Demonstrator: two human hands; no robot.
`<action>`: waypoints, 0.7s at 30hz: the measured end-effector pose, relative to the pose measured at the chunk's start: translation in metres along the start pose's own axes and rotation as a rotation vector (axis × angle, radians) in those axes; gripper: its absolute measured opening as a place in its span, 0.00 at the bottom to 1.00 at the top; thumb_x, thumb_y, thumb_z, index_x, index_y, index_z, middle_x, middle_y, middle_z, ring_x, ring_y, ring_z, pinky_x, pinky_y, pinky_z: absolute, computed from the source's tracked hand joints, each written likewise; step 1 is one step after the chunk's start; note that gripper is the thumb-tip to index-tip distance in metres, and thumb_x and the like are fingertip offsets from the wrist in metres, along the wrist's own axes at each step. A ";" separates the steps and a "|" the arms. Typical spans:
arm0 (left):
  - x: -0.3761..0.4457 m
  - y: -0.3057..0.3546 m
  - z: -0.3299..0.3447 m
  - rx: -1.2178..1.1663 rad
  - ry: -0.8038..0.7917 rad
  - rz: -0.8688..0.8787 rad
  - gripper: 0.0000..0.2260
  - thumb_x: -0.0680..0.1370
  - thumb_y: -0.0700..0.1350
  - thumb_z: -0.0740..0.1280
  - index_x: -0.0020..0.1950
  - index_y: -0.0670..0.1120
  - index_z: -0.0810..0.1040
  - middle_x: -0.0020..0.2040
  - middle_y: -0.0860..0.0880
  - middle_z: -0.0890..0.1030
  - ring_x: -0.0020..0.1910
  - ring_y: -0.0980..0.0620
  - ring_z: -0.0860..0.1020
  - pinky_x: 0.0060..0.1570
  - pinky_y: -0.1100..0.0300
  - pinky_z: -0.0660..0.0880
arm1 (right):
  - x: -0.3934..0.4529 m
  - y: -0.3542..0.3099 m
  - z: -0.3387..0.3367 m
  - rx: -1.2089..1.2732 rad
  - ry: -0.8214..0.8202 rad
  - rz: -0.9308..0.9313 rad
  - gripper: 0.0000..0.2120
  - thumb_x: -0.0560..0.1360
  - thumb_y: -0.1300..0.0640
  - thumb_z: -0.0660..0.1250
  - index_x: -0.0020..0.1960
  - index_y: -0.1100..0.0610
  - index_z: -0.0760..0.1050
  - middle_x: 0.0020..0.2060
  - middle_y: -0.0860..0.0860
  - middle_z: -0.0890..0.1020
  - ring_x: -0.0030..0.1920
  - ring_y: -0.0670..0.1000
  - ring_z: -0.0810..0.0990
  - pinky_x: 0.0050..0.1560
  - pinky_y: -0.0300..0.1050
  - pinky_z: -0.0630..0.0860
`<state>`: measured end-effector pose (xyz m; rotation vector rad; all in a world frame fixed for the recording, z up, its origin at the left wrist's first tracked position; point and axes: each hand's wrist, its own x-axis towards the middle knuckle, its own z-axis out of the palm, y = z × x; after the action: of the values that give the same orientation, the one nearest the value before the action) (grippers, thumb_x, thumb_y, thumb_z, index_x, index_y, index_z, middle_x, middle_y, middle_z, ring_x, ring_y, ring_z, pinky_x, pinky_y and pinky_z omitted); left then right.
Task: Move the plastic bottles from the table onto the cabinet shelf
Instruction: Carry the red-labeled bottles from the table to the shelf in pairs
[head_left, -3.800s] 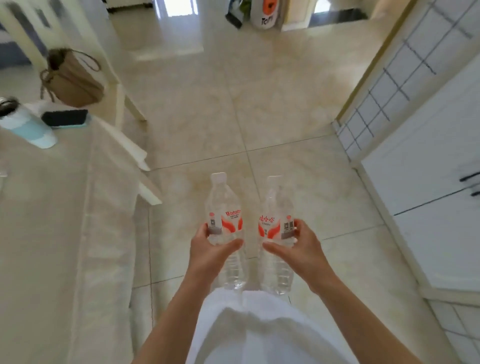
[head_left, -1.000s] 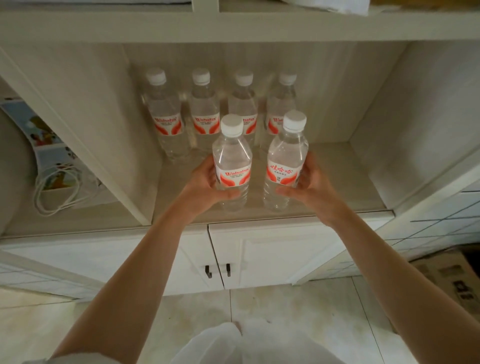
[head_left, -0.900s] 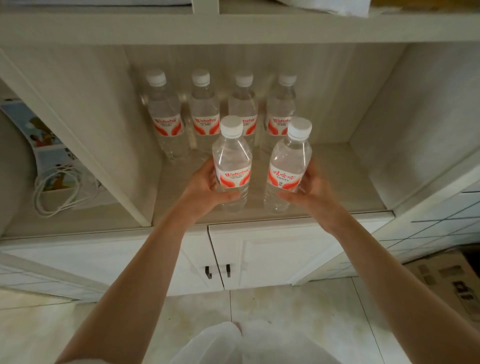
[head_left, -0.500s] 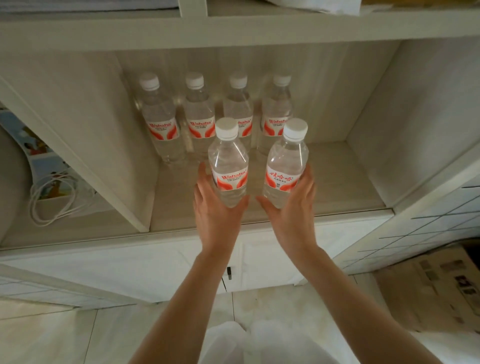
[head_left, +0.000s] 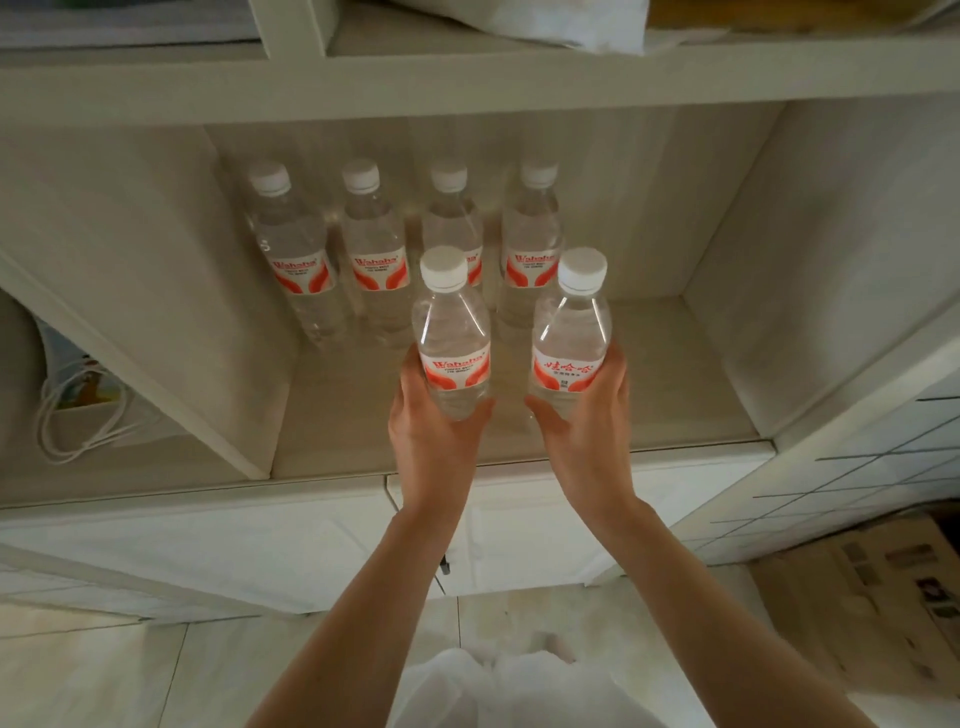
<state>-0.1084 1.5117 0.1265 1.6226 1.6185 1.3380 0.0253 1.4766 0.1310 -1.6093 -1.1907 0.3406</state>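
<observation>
My left hand grips a clear plastic bottle with a white cap and red-and-white label, upright over the cabinet shelf. My right hand grips a second such bottle beside it, to the right. Both bottles are held by their lower halves, in front of a row of several like bottles standing against the shelf's back wall. I cannot tell whether the two held bottles touch the shelf floor.
A white divider panel bounds the compartment on the left; beyond it lie a white cable and a printed sheet. White cupboard doors sit below the shelf. A cardboard box lies on the tiled floor at right.
Since the earliest frame I have carried both bottles from beside the table to the cabinet. Over the last second both hands shifted from the bottles' sides to under their lower halves.
</observation>
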 end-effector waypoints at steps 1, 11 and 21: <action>0.000 0.004 0.006 -0.015 -0.005 0.004 0.35 0.63 0.45 0.81 0.66 0.47 0.70 0.55 0.52 0.81 0.53 0.53 0.80 0.54 0.56 0.79 | 0.006 0.005 -0.008 0.000 -0.005 -0.010 0.42 0.68 0.55 0.77 0.73 0.52 0.55 0.64 0.50 0.70 0.61 0.44 0.71 0.55 0.32 0.70; -0.004 0.058 0.090 -0.137 -0.139 0.031 0.38 0.67 0.45 0.79 0.73 0.49 0.65 0.61 0.51 0.81 0.58 0.52 0.80 0.58 0.53 0.77 | 0.078 0.055 -0.080 -0.007 -0.015 -0.055 0.41 0.67 0.58 0.78 0.72 0.57 0.57 0.57 0.42 0.72 0.50 0.28 0.72 0.46 0.15 0.64; 0.016 0.090 0.160 -0.241 -0.135 0.114 0.38 0.72 0.41 0.75 0.73 0.57 0.57 0.65 0.55 0.75 0.60 0.62 0.73 0.57 0.73 0.71 | 0.135 0.089 -0.093 0.044 -0.074 -0.058 0.43 0.67 0.62 0.77 0.73 0.61 0.56 0.66 0.55 0.70 0.64 0.49 0.71 0.57 0.21 0.64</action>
<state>0.0692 1.5571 0.1444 1.6394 1.2516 1.3885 0.2005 1.5396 0.1379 -1.5321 -1.2751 0.3886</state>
